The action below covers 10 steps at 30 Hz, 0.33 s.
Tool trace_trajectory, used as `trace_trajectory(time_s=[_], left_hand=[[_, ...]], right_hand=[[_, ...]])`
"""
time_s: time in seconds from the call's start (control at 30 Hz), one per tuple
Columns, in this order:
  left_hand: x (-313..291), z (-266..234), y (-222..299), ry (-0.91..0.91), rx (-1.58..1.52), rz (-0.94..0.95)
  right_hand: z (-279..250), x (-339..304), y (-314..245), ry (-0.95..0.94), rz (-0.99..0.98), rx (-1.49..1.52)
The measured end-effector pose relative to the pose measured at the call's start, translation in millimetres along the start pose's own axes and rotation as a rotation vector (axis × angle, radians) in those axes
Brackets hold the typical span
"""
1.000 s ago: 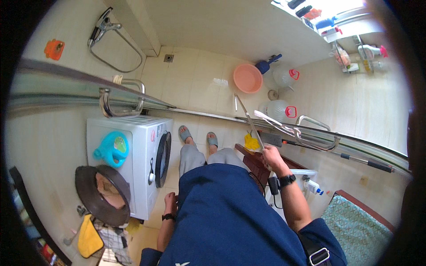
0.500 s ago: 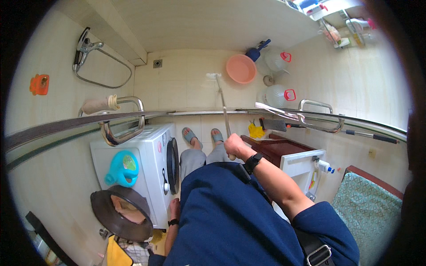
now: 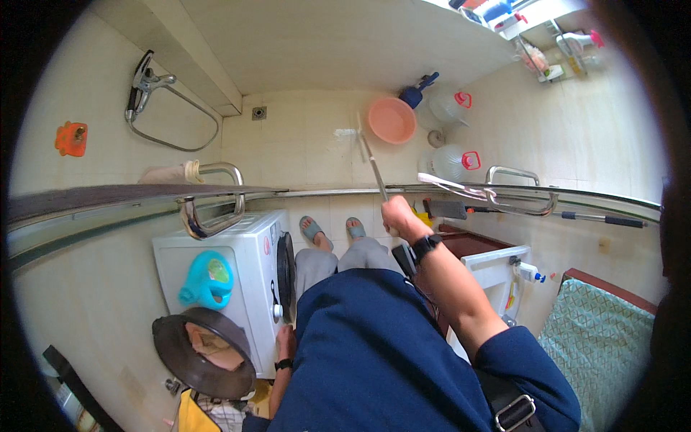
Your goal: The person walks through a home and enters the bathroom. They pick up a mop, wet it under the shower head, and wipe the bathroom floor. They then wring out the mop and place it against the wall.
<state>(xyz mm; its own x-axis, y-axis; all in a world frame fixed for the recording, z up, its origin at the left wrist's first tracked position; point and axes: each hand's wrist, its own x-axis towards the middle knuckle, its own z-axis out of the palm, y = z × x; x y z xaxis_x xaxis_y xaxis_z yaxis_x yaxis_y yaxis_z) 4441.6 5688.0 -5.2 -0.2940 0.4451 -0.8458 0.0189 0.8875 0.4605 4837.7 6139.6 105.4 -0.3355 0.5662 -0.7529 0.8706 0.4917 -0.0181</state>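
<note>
My right hand (image 3: 403, 217) is wrapped around the upper end of a long-handled floor squeegee (image 3: 376, 170). Its pole slants away from me through the gap between the glass panels. The squeegee's narrow pale head is on the tiled floor beyond, just left of a pink basin (image 3: 392, 121). My left hand (image 3: 286, 341) hangs low at my side, next to the white washing machine (image 3: 248, 288). Its fingers look loosely curled, partly out of sight, and I see nothing in them.
A teal detergent bottle (image 3: 208, 279) lies on the washer, near a dark brown tub (image 3: 173, 353). Large clear jugs (image 3: 448, 163) and a blue scoop (image 3: 412, 96) stand by the basin. Glass panels with metal handles (image 3: 512, 175) cross the view; a dark red cabinet (image 3: 461, 245) is at right.
The squeegee's head has swung slightly, and my right hand has shifted a little right and farther away. The whole view has tilted slightly. My left hand stays beside the washer.
</note>
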Motion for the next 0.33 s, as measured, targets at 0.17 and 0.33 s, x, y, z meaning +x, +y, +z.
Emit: trace_trajectory(time_s=[0.17,0.33], left_hand=[[29,-15,-99,-0.015,0.314,0.014],[26,-24,-111,0.002,0.122,0.005]], right_hand=[[-22,95,17,0.088,-0.031,-0.06],[-26,115,-55,0.165,0.022,0.126]])
